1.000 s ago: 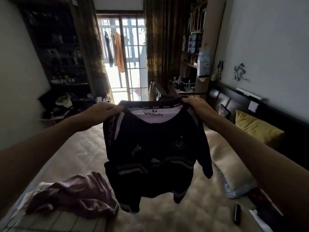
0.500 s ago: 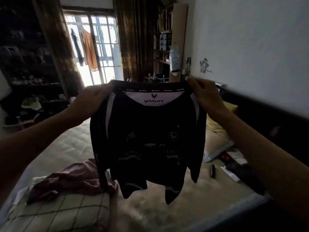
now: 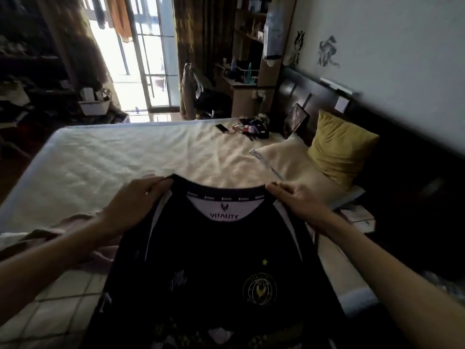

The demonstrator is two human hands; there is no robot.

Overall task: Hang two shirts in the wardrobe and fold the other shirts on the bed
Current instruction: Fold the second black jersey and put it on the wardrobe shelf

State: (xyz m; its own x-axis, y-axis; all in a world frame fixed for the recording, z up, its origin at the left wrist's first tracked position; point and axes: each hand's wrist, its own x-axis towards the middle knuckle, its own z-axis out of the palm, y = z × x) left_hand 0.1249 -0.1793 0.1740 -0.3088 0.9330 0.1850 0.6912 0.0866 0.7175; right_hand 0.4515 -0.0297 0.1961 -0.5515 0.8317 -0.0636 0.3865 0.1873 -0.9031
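Note:
I hold a black jersey (image 3: 214,268) with white shoulder stripes, a "VITALITY" neck label and a gold crest, spread out low over the near part of the cream bed (image 3: 120,157). My left hand (image 3: 136,200) grips its left shoulder by the collar. At the other shoulder my right hand (image 3: 294,200) pinches the cloth. A crumpled pinkish shirt (image 3: 75,227) lies under my left forearm, partly hidden. The jersey's lower part runs out of the frame.
A checked cloth (image 3: 50,316) lies at the near left. A cream pillow (image 3: 284,159) and a yellow pillow (image 3: 339,147) rest by the dark headboard (image 3: 327,102). A phone (image 3: 221,127) and small items (image 3: 254,128) sit at the bed's far side.
The jersey, held up in the air before, has come down low over the bed and closer to me, with both hands still on its shoulders. My view has tilted downward.

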